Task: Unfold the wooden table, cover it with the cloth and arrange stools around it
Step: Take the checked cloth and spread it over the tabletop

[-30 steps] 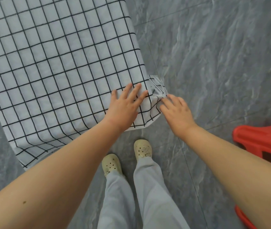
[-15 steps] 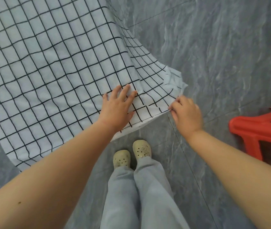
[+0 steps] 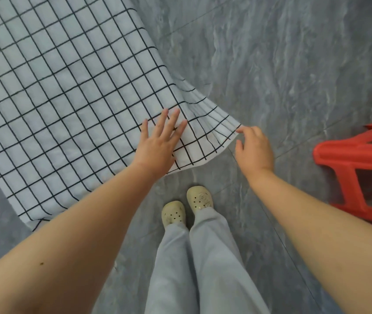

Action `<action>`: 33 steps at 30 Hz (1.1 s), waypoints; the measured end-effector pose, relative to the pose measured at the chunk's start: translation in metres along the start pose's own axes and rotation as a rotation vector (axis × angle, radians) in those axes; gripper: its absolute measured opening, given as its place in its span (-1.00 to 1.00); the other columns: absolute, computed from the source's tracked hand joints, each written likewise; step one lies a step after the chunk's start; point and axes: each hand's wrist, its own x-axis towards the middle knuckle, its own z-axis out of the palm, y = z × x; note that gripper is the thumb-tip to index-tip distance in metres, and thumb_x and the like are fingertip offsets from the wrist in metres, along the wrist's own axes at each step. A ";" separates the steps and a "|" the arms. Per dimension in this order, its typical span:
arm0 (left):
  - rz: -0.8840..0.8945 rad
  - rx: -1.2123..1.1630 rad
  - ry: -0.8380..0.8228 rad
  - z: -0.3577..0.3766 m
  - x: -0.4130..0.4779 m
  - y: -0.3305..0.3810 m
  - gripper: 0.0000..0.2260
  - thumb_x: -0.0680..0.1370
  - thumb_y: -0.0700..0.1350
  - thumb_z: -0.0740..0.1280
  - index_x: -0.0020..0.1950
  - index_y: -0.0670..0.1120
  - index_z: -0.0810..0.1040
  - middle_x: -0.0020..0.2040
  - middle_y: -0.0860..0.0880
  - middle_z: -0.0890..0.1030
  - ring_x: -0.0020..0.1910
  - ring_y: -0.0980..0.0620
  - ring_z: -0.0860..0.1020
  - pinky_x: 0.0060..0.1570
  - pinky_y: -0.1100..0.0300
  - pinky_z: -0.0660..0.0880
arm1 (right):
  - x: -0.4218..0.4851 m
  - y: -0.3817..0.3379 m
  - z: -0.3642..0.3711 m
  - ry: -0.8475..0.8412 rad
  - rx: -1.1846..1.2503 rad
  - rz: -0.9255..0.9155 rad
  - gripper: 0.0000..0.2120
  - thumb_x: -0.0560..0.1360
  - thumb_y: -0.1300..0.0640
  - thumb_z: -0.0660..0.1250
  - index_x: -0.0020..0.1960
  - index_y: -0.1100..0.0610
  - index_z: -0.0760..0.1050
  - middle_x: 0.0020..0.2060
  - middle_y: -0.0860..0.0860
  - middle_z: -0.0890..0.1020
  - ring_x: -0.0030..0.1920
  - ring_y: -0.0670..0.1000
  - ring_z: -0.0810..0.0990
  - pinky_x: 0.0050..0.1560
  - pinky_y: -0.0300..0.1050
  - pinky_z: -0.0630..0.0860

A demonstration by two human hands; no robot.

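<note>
- head view looks straight down on a white cloth (image 3: 62, 94) with a black grid, spread flat over the table; the table itself is hidden under it.
- the cloth fills the upper left of the view, and its near edge and near right corner hang over the side, falling in soft folds.
- the left hand (image 3: 160, 146) lies palm down on the cloth near that corner, fingers straight and slightly spread, pointing away from the body; it presses flat and grips nothing.
- the left forearm runs in from the lower left, reaching diagonally up to the hand, wrist straight.
- the right hand (image 3: 254, 150) is off the table edge, just beside the hanging corner, back of the hand up, fingers loosely curled.
- the right fingertips (image 3: 240, 130) meet the very tip of the cloth corner; whether they pinch it or only touch it i cannot tell.
- the right forearm comes in from the lower right, angled up and left.
- the two hands are apart, with the folded corner of cloth between them.
- a red stool (image 3: 357, 171) stands on the floor (image 3: 282, 64) at the right edge, well apart from the table and partly cut off by the frame.
- below the hands, two legs in pale trousers (image 3: 194, 257) and cream clogs (image 3: 186, 206) stand on the grey marbled floor, close to the table edge.
</note>
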 end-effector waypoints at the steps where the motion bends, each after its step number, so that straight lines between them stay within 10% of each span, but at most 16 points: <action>1: -0.011 0.013 0.040 -0.001 -0.004 0.001 -0.17 0.54 0.13 0.22 0.50 0.00 -0.37 0.51 -0.08 -0.38 0.49 -0.13 -0.34 0.43 -0.28 -0.05 | -0.001 -0.003 -0.003 -0.022 0.029 -0.060 -0.68 0.54 0.23 0.22 0.28 0.12 0.44 0.23 0.08 0.47 0.18 0.15 0.47 0.06 -0.01 0.43; 10: -0.213 -0.110 -0.066 0.023 -0.007 -0.001 -0.08 0.48 0.31 0.21 0.49 0.00 -0.40 0.51 -0.08 -0.40 0.47 -0.20 -0.36 0.39 -0.34 -0.08 | -0.009 -0.051 0.039 -0.407 0.021 -0.149 -0.28 0.52 0.15 0.34 0.54 0.10 0.00 0.45 0.12 0.24 0.42 0.14 0.27 0.30 0.02 0.35; 33: 0.127 -0.171 0.275 -0.124 0.054 0.137 -0.34 0.55 0.33 -0.10 0.54 0.08 -0.25 0.54 0.04 -0.28 0.52 -0.06 -0.27 0.44 -0.19 -0.13 | -0.012 0.085 -0.112 0.260 0.158 0.061 -0.26 0.50 -0.27 0.01 0.51 0.19 0.17 0.52 0.15 0.16 0.52 0.12 0.11 0.48 0.01 0.06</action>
